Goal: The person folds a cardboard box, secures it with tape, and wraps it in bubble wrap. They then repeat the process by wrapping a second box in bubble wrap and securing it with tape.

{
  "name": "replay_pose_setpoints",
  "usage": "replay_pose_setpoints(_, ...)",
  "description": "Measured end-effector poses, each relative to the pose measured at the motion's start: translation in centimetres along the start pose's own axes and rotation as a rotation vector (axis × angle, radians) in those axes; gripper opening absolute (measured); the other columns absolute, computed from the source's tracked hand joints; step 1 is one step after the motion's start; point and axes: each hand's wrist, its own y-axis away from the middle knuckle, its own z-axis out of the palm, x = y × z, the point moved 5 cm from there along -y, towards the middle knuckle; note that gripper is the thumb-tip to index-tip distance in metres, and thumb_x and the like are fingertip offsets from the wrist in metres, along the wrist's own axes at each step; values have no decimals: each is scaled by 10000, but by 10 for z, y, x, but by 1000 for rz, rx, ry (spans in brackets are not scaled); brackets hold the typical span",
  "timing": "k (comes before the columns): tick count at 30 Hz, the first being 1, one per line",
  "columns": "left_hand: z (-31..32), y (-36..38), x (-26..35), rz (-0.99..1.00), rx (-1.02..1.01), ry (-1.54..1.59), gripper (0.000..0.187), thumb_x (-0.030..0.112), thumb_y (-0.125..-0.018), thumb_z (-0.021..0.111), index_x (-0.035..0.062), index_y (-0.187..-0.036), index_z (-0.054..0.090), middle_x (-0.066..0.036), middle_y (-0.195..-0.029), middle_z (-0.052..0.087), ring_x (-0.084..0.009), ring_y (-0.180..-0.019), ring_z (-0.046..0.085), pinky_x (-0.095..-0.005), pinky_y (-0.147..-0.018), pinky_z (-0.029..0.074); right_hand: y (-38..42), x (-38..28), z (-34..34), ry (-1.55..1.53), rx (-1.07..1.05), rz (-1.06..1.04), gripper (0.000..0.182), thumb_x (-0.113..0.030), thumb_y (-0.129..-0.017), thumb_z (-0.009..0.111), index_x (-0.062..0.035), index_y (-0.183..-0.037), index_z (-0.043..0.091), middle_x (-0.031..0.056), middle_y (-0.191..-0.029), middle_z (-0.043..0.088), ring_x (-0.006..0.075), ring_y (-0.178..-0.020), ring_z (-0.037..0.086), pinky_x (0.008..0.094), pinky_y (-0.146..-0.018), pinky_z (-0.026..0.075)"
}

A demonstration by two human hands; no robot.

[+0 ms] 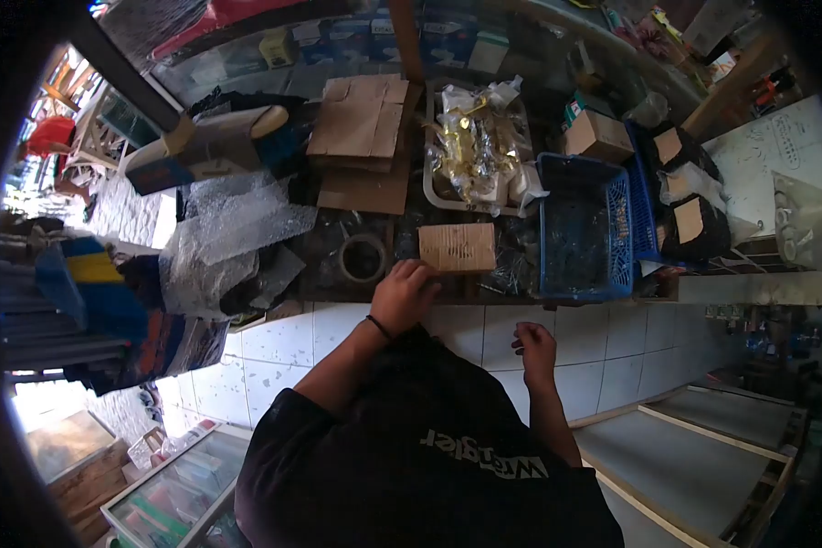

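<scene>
At the front edge of the counter, my left hand [405,297] has its fingers bent together, right at the lower left corner of a small cardboard box [457,247]. What is between these fingers, if anything, is hidden. My right hand [536,349] hangs over the tiled floor, off the counter, its fingers loosely curved and apart with nothing visible in them. Left of the box lies a roll of tape [363,258]. Behind the box stands a white tray [431,189] heaped with plastic-wrapped, gold-coloured parts [470,137]. Loose screws or nails [518,272] lie to its right.
A blue plastic basket [543,228] stands on the right of the counter, beside small boxes [598,135]. Folded cardboard [358,119] and bubble wrap [233,219] lie on the left. A glass case [178,479] is behind at left, and wood-framed panels [694,447] are behind at right.
</scene>
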Motion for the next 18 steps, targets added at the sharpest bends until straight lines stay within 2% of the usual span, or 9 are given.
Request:
replay_pose_setpoints(1,-3,-8,-4,21,33,-33,184,145,-738,655,77,-891,577,-97,-951,577,-307,-914,556,-403,-736,486,-2,-6,5,-10,-4,-5,198,-197,-861,581,-14,-937,592,62,-805,609,142,-667,580,261,-579,438)
replay_pose_setpoints(5,-1,-40,-12,104,-56,-68,359,167,-705,682,87,-1017,523,-99,-1105,514,-309,-1046,496,-406,-828,453,-5,-15,17,-63,34,19,207,-217,-861,595,-21,-926,592,57,-805,608,136,-667,573,258,-578,431)
replay_pose_setpoints(8,8,-60,-13,162,-172,-144,516,244,-678,719,76,-1103,478,-115,-1202,453,-313,-1127,439,-423,-889,410,-10,-9,20,-110,61,17,197,-220,-854,608,-33,-912,594,49,-801,607,127,-659,567,249,-567,427)
replay_pose_setpoints(13,33,-72,-27,208,-291,-158,680,382,-634,752,57,-1154,459,-129,-1235,429,-310,-1150,422,-442,-906,392,-5,3,28,-270,103,60,174,-188,-862,603,-29,-932,588,45,-791,607,136,-649,572,266,-555,442)
replay_pose_setpoints(14,36,-75,-31,205,-311,-157,699,404,-630,753,56,-1160,459,-130,-1236,428,-309,-1148,423,-445,-903,395,-3,-1,30,-270,75,90,191,-186,-865,601,-21,-960,587,49,-833,608,140,-710,582,263,-628,458)
replay_pose_setpoints(17,49,-71,-41,209,-361,-129,713,427,-635,744,52,-1168,455,-134,-1236,428,-311,-1144,425,-447,-899,404,-4,-30,37,-66,34,-250,217,-195,-875,591,-12,-991,580,44,-869,608,137,-783,582,251,-725,455)
replay_pose_setpoints(18,52,-69,-44,235,-362,-138,708,448,-660,724,59,-1183,447,-136,-1240,427,-316,-1140,426,-451,-889,415,2,-54,44,-63,-45,-326,201,-171,-911,524,-7,-1018,573,54,-930,602,138,-890,562,253,-824,424)
